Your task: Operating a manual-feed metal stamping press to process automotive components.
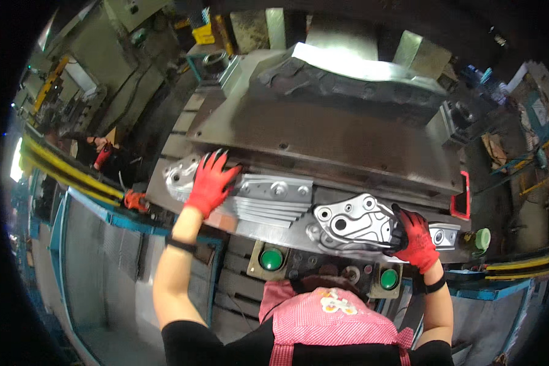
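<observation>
My left hand (210,183), in a red glove with dark fingertips, lies over a stack of stamped metal parts with its fingers apart. Past its fingers a bracket-like end with holes (182,177) shows. To its right, long ribbed sheet-metal pieces (271,198) overlap in a fanned pile. My gloved right hand (418,241) is closed at the right end of a shiny stamped metal bracket (354,221), which has several holes and lies on similar brackets. Its thumb is hidden. Another flat metal piece (444,236) sticks out beyond that hand.
A large press die (323,143) fills the far side, with a bright metal sheet (360,64) on it. Two green push buttons (271,259) sit below the ledge. Yellow bars (73,174) run along both sides. Another person's red-gloved hand (102,157) shows at far left.
</observation>
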Action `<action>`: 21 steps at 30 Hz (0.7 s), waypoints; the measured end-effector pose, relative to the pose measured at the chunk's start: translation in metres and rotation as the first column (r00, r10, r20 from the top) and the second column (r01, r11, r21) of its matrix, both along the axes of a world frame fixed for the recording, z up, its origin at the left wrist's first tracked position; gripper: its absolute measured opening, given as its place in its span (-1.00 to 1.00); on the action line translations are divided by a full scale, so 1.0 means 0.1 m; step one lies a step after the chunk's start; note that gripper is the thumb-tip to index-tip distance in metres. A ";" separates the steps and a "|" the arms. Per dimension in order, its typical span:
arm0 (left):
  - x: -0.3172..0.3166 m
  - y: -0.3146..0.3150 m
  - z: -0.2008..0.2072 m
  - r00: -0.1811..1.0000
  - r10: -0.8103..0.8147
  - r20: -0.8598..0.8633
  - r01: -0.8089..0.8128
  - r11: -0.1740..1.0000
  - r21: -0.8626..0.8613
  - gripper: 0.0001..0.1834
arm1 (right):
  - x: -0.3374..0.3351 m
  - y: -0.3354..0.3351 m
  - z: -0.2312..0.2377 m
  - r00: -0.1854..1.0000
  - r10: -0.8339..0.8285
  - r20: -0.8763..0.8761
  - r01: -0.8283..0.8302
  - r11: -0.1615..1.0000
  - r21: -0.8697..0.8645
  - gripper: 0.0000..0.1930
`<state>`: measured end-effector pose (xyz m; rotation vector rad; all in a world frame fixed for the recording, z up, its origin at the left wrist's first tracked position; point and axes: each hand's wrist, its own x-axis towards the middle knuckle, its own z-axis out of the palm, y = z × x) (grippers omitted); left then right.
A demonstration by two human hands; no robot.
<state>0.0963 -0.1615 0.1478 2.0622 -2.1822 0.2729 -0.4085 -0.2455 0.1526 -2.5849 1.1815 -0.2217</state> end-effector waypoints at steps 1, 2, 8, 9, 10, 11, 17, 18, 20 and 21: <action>-0.08 0.12 0.06 0.996 0.058 -0.062 -0.060 0.998 -0.026 -0.40 | 0.06 -0.03 0.21 0.996 -0.062 -0.058 0.059 0.997 -0.056 0.05; -0.08 0.19 0.03 0.987 0.102 -0.126 -0.111 0.992 -0.067 -0.38 | 0.14 -0.10 0.33 0.997 -0.076 -0.019 0.071 0.981 -0.181 0.04; -0.31 0.45 -0.13 0.925 0.191 -0.329 -0.281 0.927 -0.250 -0.38 | 1.38 -1.04 0.95 0.996 -0.013 0.087 0.065 0.778 -0.624 -0.10; -0.40 0.43 -0.09 0.932 0.187 -0.310 -0.270 0.929 -0.252 -0.39 | 1.56 -1.24 1.00 0.998 0.008 0.069 0.043 0.710 -0.703 -0.11; -0.45 0.44 -0.07 0.944 0.152 -0.294 -0.237 0.930 -0.281 -0.39 | 1.74 -1.47 0.96 0.999 0.031 0.039 0.010 0.641 -0.768 -0.12; -0.47 0.47 -0.09 0.939 0.172 -0.298 -0.259 0.923 -0.284 -0.40 | 1.90 -1.76 0.80 1.000 -0.022 0.011 0.022 0.538 -0.843 -0.06; -0.47 1.33 -0.59 0.781 0.459 -0.423 -0.560 0.815 -0.149 -0.45 | 2.61 -2.17 0.48 0.998 -0.054 -0.044 -0.011 0.506 -0.862 0.03; -0.54 1.51 -0.66 0.735 0.507 -0.451 -0.612 0.782 -0.119 -0.45 | 2.56 -2.15 0.50 0.999 -0.042 -0.017 0.011 0.583 -0.812 0.03; -0.59 1.82 -1.01 0.656 0.593 -0.467 -0.672 0.740 -0.003 -0.45 | 2.40 -2.17 0.48 0.999 -0.033 0.031 0.045 0.592 -0.805 0.07; -0.61 1.90 -1.17 0.611 0.636 -0.472 -0.697 0.714 0.059 -0.45 | 2.42 -2.17 0.53 0.998 -0.060 0.016 0.048 0.599 -0.799 0.10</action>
